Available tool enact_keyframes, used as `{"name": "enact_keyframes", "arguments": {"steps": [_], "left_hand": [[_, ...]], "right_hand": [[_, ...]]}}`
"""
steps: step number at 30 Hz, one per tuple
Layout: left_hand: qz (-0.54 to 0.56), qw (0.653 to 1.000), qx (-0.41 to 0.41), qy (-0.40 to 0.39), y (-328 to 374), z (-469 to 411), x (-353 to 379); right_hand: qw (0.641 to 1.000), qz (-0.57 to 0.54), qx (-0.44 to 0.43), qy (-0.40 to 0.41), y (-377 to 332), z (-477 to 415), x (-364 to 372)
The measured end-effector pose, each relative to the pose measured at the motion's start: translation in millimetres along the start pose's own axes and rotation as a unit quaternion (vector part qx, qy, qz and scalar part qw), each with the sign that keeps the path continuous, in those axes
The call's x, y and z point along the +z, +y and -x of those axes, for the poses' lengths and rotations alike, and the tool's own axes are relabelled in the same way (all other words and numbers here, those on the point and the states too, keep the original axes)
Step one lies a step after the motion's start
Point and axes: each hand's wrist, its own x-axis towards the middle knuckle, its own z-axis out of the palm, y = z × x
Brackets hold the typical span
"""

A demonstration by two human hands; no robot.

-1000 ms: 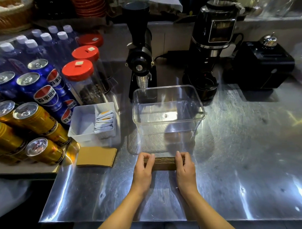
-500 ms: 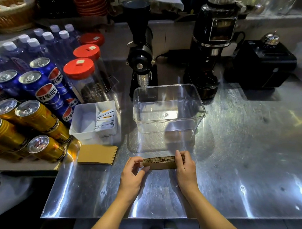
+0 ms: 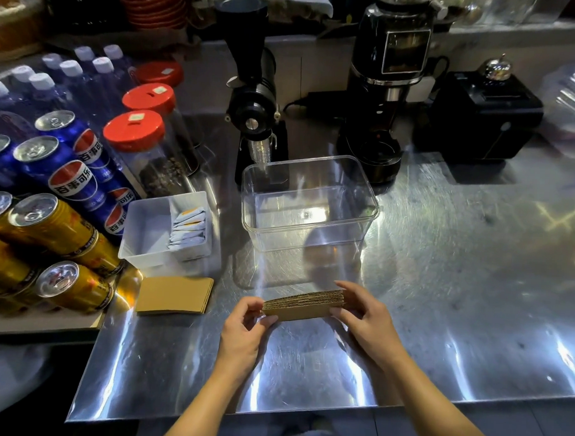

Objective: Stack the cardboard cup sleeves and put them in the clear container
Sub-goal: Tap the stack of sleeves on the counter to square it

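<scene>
A stack of brown cardboard cup sleeves (image 3: 304,305) stands on edge between my hands, just above the steel counter. My left hand (image 3: 244,330) pinches its left end with thumb and fingers. My right hand (image 3: 364,318) grips its right end. The clear container (image 3: 312,225) stands open and empty directly behind the stack, a short gap away. A second, flat pile of sleeves (image 3: 174,293) lies on the counter to the left, untouched.
A white tray with sachets (image 3: 148,232) sits left of the container. Drink cans (image 3: 61,223), bottles and red-lidded jars (image 3: 136,131) crowd the far left. Two black grinders (image 3: 255,109) and a black box (image 3: 485,114) line the back.
My left hand has shifted from flat against the stack's left end to a pinch grip lower down. The stack has tilted slightly, its right end higher.
</scene>
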Motion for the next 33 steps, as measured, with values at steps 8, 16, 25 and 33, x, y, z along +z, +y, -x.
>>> {"name": "enact_keyframes", "arguments": {"steps": [8,16,25,33], "left_hand": [[-0.024,1.0,0.007,0.004,8.1,1.1,-0.3],[0.017,0.998,0.015,0.056,29.9,-1.1,-26.4],[0.015,0.982,-0.031,0.186,48.0,-28.9,-101.0],[-0.091,0.964,-0.081,0.238,38.9,-42.1,-156.9]], "right_hand": [[0.999,-0.024,0.006,0.035,0.3,1.7,4.0],[0.996,-0.09,0.006,0.027,-25.5,-16.0,27.9],[0.976,-0.18,0.107,-0.052,-79.0,-45.4,110.9],[0.966,-0.141,0.189,-0.106,-108.7,-53.9,174.9]]}}
